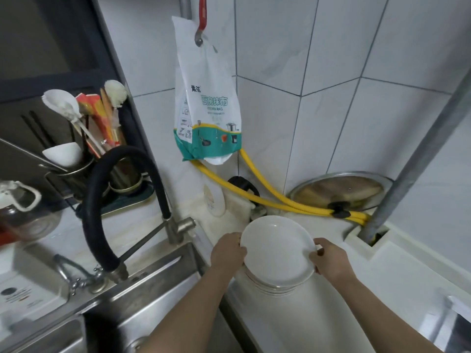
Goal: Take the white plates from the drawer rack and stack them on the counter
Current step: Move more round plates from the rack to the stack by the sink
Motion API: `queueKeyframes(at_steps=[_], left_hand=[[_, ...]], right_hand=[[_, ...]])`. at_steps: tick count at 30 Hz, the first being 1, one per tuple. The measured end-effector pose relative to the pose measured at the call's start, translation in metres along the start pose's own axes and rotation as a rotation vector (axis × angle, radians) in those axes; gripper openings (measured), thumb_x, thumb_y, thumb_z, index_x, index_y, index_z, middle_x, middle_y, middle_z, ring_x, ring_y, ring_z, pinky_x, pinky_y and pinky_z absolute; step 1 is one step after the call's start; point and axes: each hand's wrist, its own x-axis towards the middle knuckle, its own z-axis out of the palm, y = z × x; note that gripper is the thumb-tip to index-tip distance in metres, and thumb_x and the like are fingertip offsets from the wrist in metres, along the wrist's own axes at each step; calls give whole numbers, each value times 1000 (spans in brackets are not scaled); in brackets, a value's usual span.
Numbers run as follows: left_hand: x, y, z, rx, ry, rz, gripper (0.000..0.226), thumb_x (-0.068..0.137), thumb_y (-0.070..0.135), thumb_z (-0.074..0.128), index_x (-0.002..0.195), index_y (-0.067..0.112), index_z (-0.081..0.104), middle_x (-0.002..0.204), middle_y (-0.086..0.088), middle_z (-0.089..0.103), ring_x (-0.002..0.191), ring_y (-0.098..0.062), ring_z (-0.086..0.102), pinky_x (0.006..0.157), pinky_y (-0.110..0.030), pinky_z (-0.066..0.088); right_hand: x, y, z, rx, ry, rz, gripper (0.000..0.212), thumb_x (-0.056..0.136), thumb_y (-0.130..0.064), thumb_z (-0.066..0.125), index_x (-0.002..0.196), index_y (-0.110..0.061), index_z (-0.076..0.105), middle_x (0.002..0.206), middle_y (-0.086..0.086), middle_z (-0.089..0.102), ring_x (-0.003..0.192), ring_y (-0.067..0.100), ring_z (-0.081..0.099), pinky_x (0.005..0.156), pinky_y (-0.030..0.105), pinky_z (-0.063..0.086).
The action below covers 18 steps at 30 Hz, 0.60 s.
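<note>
Two hands hold a stack of white plates [277, 253] by its opposite rims, over the pale counter [397, 271] beside the steel sink [158, 284]. Yellow hoses [277, 202] and a pot lid [339, 189] crowd the tiled corner behind. Left hand [228, 250] and right hand [331, 258] curl their fingers around the top plate's edge.

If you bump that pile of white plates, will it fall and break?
Probably not from a small bump: the pile of white plates sits flat on the counter. The glossy top plate, which both hands hold, might slide. They look ceramic, so likely heavy and breakable.
</note>
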Motion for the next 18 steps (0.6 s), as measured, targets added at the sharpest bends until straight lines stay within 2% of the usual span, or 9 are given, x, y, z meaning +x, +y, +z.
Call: queueKeyframes(at_steps=[6, 10, 15, 18], left_hand=[[4, -6, 7, 7, -9, -26, 34, 86, 12, 49, 117, 13, 63, 103, -16, 70, 96, -32, 66, 83, -43, 56], [6, -9, 11, 42, -10, -36, 35, 87, 13, 48, 119, 14, 62, 106, -15, 70, 96, -30, 67, 84, -43, 56], [8, -12, 13, 48, 7, -59, 35, 87, 12, 48, 119, 15, 63, 103, -14, 70, 93, -29, 68, 81, -43, 58], [11, -13, 15, 40, 16, -62, 36, 86, 12, 48, 118, 18, 64, 101, -12, 70, 91, -28, 68, 80, -42, 58]], right_hand=[[6, 5, 6, -11, -24, 15, 28, 84, -7, 57, 111, -12, 62, 78, 10, 64, 75, 30, 62, 73, 36, 52], [7, 9, 10, -41, -29, 18, 30, 84, -9, 56, 113, -14, 62, 82, 5, 62, 79, 23, 55, 69, 29, 41], [9, 8, 14, -36, -37, 19, 33, 86, -9, 56, 118, -14, 60, 82, 6, 62, 79, 22, 54, 70, 28, 41], [10, 8, 16, -47, -37, 16, 32, 86, -7, 55, 117, -12, 61, 87, 12, 66, 78, 23, 54, 71, 30, 43]])
